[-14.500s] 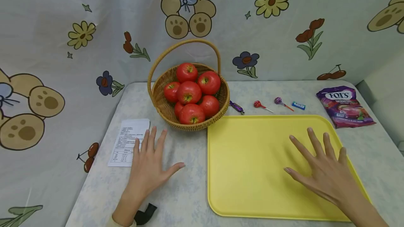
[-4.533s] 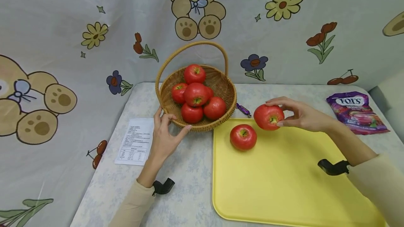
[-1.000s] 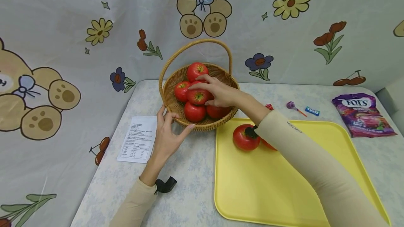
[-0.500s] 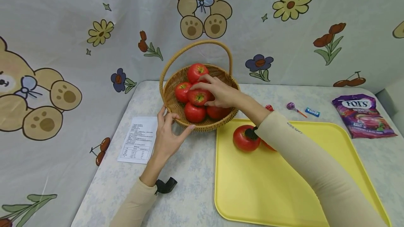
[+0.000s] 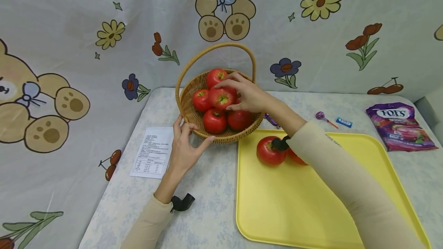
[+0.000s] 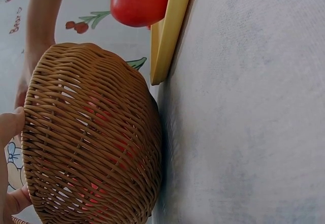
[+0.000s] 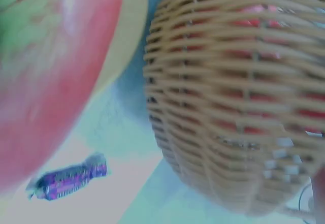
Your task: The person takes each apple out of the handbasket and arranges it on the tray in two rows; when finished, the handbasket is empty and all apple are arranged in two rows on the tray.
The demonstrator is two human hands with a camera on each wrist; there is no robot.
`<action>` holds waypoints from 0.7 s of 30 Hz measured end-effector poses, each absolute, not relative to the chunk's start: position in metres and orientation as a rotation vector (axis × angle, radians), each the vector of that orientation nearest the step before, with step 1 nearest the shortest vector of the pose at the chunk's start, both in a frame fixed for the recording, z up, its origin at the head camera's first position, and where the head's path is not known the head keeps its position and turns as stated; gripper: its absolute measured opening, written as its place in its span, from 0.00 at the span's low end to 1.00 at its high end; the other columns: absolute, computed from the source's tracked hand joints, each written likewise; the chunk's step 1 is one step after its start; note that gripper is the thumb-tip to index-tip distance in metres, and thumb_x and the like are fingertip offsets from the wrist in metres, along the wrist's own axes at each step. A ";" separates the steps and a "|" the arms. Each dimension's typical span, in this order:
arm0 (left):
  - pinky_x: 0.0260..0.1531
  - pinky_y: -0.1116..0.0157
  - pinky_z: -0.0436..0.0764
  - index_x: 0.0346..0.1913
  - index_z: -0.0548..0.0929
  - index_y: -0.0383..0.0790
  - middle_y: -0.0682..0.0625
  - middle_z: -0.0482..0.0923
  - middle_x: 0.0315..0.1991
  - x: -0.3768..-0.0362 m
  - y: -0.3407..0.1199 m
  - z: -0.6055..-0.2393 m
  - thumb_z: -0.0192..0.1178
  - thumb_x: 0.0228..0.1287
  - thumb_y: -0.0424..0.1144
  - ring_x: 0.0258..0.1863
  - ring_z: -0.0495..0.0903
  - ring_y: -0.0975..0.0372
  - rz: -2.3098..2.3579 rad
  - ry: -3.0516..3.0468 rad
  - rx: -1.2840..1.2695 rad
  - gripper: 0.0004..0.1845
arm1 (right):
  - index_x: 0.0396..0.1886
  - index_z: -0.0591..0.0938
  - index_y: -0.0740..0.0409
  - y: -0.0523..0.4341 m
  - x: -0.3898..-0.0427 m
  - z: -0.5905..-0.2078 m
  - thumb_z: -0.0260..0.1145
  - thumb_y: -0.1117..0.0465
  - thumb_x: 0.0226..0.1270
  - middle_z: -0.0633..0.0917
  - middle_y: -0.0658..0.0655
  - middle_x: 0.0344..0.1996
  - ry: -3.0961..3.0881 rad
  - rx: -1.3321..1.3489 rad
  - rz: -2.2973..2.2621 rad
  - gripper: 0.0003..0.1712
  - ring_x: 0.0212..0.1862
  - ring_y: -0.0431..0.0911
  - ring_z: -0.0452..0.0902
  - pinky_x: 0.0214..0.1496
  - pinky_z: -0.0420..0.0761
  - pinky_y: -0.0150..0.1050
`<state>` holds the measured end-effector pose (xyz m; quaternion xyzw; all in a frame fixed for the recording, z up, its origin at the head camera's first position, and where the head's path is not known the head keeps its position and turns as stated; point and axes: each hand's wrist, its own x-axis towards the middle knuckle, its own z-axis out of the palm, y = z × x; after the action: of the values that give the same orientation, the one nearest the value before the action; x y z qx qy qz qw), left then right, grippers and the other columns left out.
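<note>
My right hand grips a red apple at the top of the pile in the wicker basket, thumb and fingers round its side. Several other apples lie in the basket around it. With fingers and thumb at the front-left rim, my left hand holds the basket; its thumb shows at the rim in the left wrist view. On the yellow tray sit two apples; one apple is in plain view, the other apple is partly covered by the right sleeve.
A purple wrapped candy lies beside the basket. Behind the tray are a lollipop and a small blue candy. A purple candy bag is at the right, a printed sheet at the left. A patterned cloth hangs behind.
Both hands were first spread apart; the left then took the basket rim. Two apples went from basket to tray. In the last half second the right hand and its apple rose slightly, rightward.
</note>
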<state>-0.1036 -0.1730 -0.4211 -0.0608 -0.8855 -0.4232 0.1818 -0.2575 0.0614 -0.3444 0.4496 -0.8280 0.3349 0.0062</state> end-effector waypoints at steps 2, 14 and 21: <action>0.55 0.47 0.76 0.44 0.72 0.42 0.35 0.48 0.75 -0.103 -0.173 -0.420 0.73 0.53 0.54 0.63 0.72 0.46 -1.195 -2.498 -0.170 0.27 | 0.63 0.75 0.43 0.068 -0.256 -0.341 0.79 0.60 0.51 0.69 0.56 0.61 -2.582 1.397 1.069 0.38 0.60 0.50 0.68 0.49 0.80 0.48; 0.55 0.46 0.76 0.44 0.72 0.42 0.35 0.49 0.75 -0.104 -0.171 -0.420 0.73 0.53 0.55 0.64 0.71 0.45 -1.191 -2.487 -0.175 0.27 | 0.64 0.74 0.46 0.140 -0.225 -0.328 0.79 0.65 0.51 0.68 0.55 0.62 -2.608 1.257 1.284 0.40 0.58 0.48 0.72 0.46 0.85 0.41; 0.56 0.44 0.75 0.44 0.72 0.42 0.34 0.49 0.75 -0.103 -0.172 -0.421 0.73 0.53 0.55 0.68 0.66 0.42 -1.180 -2.483 -0.178 0.27 | 0.65 0.74 0.53 0.193 -0.202 -0.330 0.79 0.72 0.47 0.69 0.54 0.62 -2.618 1.149 1.276 0.43 0.57 0.37 0.70 0.44 0.81 0.25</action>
<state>-0.1035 -0.1717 -0.4209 -0.0632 -0.8845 -0.4204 0.1919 -0.2019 0.1931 -0.3305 0.3670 -0.8362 0.4074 0.0053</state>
